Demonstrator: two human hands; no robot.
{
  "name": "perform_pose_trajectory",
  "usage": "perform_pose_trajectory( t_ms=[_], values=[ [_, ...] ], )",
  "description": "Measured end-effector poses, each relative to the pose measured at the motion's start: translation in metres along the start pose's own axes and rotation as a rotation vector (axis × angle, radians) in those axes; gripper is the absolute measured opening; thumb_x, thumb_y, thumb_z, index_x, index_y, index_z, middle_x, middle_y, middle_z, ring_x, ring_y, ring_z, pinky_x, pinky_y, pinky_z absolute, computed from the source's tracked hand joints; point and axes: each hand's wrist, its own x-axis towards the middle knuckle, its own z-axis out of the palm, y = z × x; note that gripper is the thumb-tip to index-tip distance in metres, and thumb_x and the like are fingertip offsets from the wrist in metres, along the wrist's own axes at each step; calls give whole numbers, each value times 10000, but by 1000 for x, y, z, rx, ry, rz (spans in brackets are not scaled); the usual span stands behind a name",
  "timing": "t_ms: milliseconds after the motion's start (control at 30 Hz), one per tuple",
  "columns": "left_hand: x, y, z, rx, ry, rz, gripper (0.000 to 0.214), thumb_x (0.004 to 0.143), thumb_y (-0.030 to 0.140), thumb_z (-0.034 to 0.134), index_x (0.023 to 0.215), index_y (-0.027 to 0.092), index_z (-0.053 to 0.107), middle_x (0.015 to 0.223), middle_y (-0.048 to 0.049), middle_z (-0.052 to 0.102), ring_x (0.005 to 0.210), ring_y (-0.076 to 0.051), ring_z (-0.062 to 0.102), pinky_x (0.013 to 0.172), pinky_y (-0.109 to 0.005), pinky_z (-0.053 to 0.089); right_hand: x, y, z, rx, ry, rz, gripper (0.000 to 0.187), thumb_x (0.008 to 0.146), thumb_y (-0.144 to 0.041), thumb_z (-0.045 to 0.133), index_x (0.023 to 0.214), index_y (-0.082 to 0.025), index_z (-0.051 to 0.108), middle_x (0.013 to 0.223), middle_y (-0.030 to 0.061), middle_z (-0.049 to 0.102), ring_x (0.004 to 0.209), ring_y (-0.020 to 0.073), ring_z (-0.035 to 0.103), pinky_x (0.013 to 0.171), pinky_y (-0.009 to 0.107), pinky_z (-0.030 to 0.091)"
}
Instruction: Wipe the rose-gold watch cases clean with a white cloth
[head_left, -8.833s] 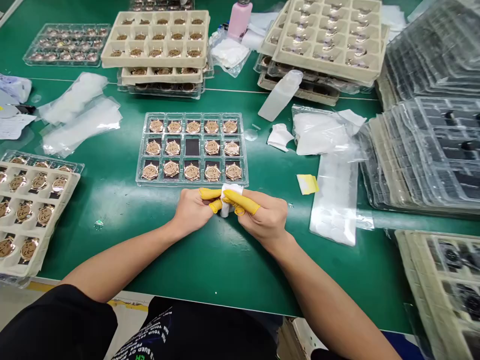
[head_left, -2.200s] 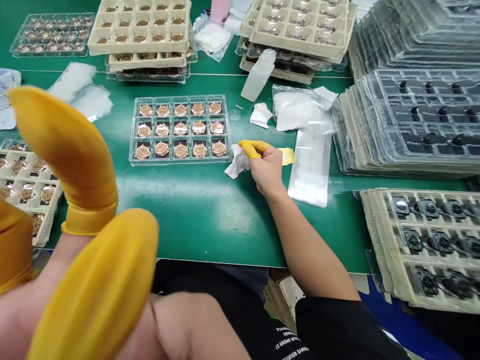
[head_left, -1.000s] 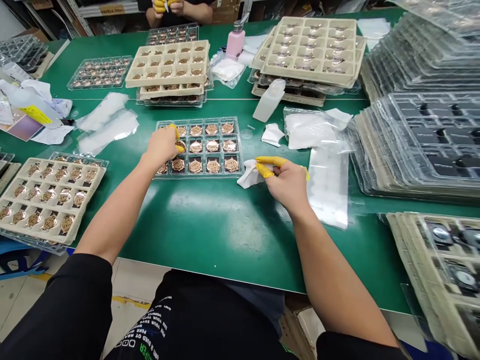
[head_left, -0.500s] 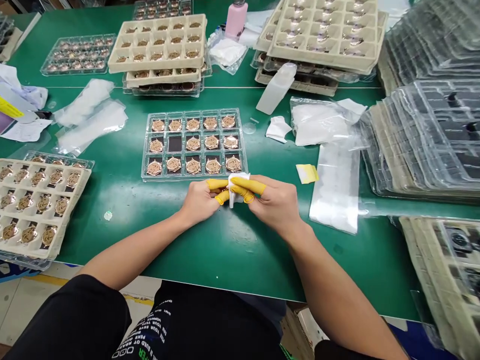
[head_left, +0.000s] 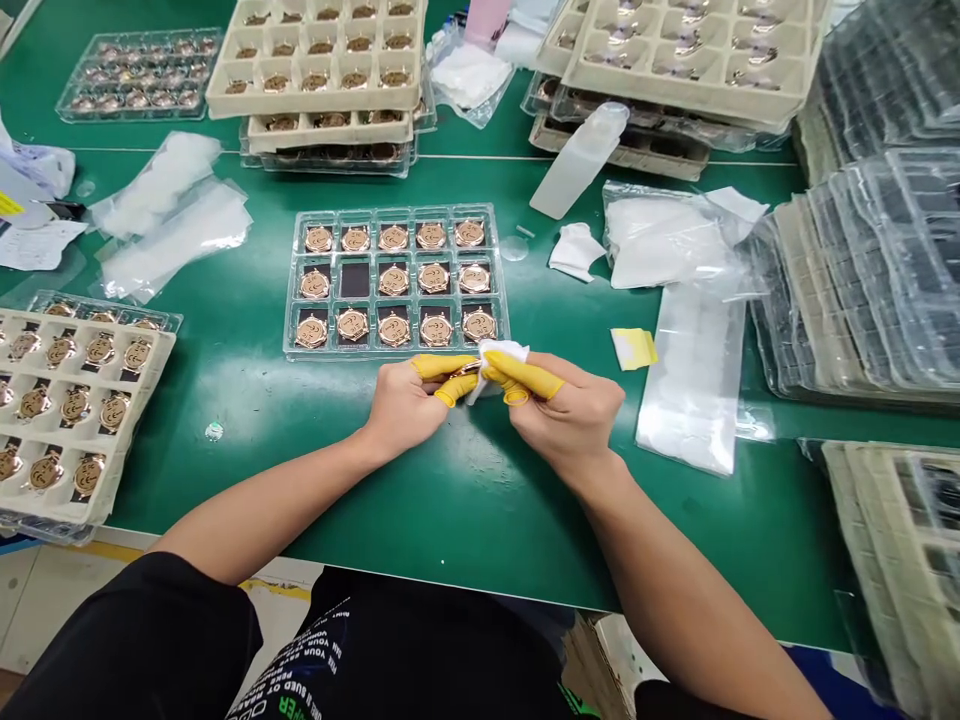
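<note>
My left hand, with yellow finger cots on its fingertips, pinches a small rose-gold watch case by its edge. Most of the case is hidden by fingers and cloth. My right hand, also in yellow finger cots, is closed on a folded white wiping cloth, which it presses against the case's right side. Just beyond both hands lies a clear plastic tray of rose-gold watch cases on dark pads. One compartment, second from left in the middle row, shows only its dark pad.
Beige trays of watch cases stand at left and at the back. Stacked clear trays rise on the right. A white bottle, a bag of white cloths and a yellow-white scrap lie right of centre.
The cloth and my right hand have shifted slightly right relative to my left fingers, and more of the watch case's edge shows between them. The camera view has shifted a little.
</note>
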Motion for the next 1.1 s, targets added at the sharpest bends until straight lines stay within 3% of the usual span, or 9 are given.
perform_pose_trajectory(
  t_ms=[133,333,433,533,733,867,967,1100],
  values=[
    [0,0,0,-82,40,-27,241,797,270,780,1028,214,819,1104,-62,804,1001,-233,772,964,-395,642,-2,1,2,17,19,9,350,771,-174,587,965,-321,838,877,13,818,692,191,752,569,304,578],
    [2,-3,-2,16,-29,-15,167,804,248,759,955,208,818,998,-49,816,909,-224,774,883,-369,650,-6,-8,12,132,-45,-70,411,767,-147,623,1073,-336,823,1043,10,817,749,197,773,647,319,606],
    [4,-2,1,-122,-5,-55,238,791,333,804,988,200,809,1039,-58,814,977,-238,775,937,-385,640,-3,-12,15,150,37,16,343,793,-174,612,1001,-337,831,999,0,821,816,203,779,693,324,615],
    [5,0,3,-201,39,-86,302,756,399,848,976,198,801,1039,-66,812,972,-236,775,951,-401,637,2,-15,14,206,98,108,279,838,-208,603,961,-314,830,860,8,812,723,187,750,644,316,587],
    [9,5,4,-307,74,-149,388,670,426,915,919,171,760,977,-58,791,929,-213,761,928,-388,629,10,-10,5,53,14,163,173,800,-218,664,852,-250,826,828,29,796,647,145,661,564,271,473],
    [10,6,7,-464,60,-203,477,658,480,923,929,164,689,941,-33,748,882,-183,738,868,-365,629,9,-12,9,490,15,468,205,818,-377,742,900,-206,820,679,4,725,433,76,458,420,242,387],
    [11,1,7,-453,24,-154,435,688,448,914,936,172,688,950,-27,732,905,-163,717,878,-328,606,6,-18,14,667,3,561,240,768,-388,793,922,-207,828,683,-5,732,405,68,457,365,222,360],
    [10,-2,1,-151,0,62,201,794,292,831,949,191,753,968,-40,726,912,-156,693,870,-308,578,6,-20,10,574,11,393,178,791,-238,732,932,-257,839,840,1,799,492,95,586,428,230,437]
  ],
)
